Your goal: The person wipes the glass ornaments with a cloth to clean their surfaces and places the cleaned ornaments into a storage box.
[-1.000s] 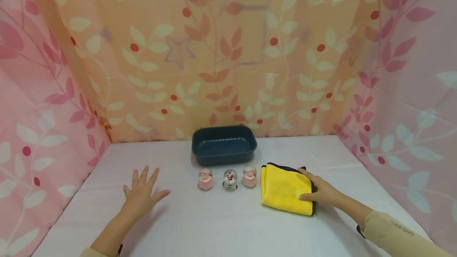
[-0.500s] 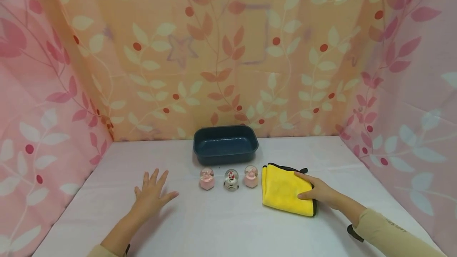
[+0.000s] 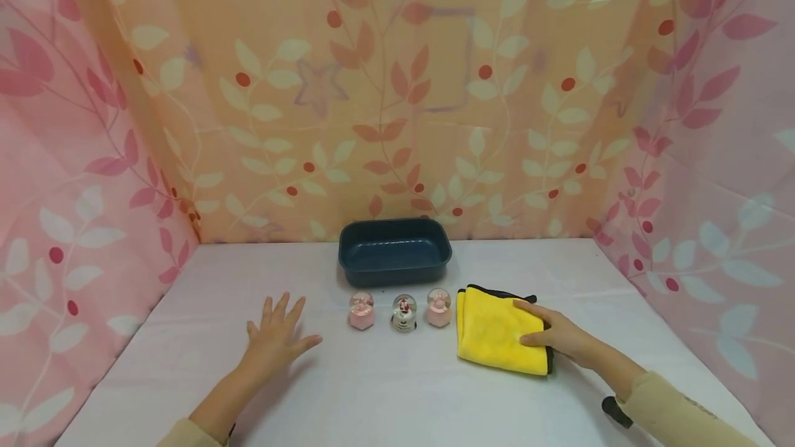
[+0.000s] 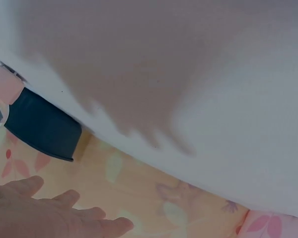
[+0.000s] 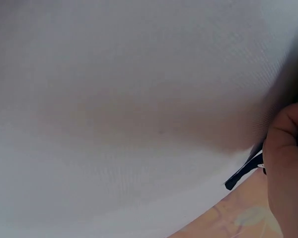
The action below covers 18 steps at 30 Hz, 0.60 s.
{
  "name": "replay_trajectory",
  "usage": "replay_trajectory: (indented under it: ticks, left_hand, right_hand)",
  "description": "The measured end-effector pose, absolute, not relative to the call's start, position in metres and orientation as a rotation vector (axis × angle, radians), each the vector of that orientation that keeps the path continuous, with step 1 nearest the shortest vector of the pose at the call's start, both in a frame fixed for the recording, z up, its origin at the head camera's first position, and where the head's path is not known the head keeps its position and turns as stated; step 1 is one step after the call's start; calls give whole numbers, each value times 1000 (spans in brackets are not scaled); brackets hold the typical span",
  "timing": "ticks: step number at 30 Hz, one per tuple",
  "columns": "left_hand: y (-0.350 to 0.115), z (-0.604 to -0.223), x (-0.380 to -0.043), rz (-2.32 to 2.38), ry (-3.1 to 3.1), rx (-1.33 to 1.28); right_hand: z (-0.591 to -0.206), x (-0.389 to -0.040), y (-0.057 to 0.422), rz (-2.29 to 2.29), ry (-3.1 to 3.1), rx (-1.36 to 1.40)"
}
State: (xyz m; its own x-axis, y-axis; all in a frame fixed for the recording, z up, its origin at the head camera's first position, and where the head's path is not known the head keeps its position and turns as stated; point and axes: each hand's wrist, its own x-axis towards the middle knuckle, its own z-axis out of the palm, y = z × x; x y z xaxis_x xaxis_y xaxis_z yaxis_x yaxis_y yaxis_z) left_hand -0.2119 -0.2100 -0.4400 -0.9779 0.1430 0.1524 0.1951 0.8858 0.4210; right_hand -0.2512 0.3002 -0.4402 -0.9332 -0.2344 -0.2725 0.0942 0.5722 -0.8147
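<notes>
My right hand (image 3: 562, 336) grips the right side of a folded yellow towel (image 3: 493, 330) with dark edging, lying on the table. In the right wrist view its fingers (image 5: 288, 144) curl at the towel's edge, beside a black loop (image 5: 243, 171). My left hand (image 3: 273, 343) hovers over the table at the left, fingers spread, holding nothing. Between the hands stand three small snow globes in a row: a pink one (image 3: 361, 314), a white one (image 3: 404, 316) with a red figure inside, and another pink one (image 3: 439, 310) close to the towel.
A dark blue rectangular basin (image 3: 395, 274) stands behind the globes, near the back curtain (image 3: 348, 102). Pink floral curtains (image 3: 702, 178) bound the left and right sides. White cloth (image 3: 397, 399) covers the table.
My left hand has moved right, towards the globes, with its fingers still spread. My right hand has shifted slightly left on the towel. The globes and basin stay where they were.
</notes>
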Motion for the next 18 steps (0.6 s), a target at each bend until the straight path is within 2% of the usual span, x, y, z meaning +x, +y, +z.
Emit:
replay_trajectory:
  ticks: [8,18]
  left_hand:
    - [-202,-443,-213,-662,-2937,-302]
    - [-181,-444,-218,-953,-2952,-247]
  right_hand:
    - [-437,-251,299,-1369,2447,-82]
    - [-417,-248,291,-1389,2500,-9]
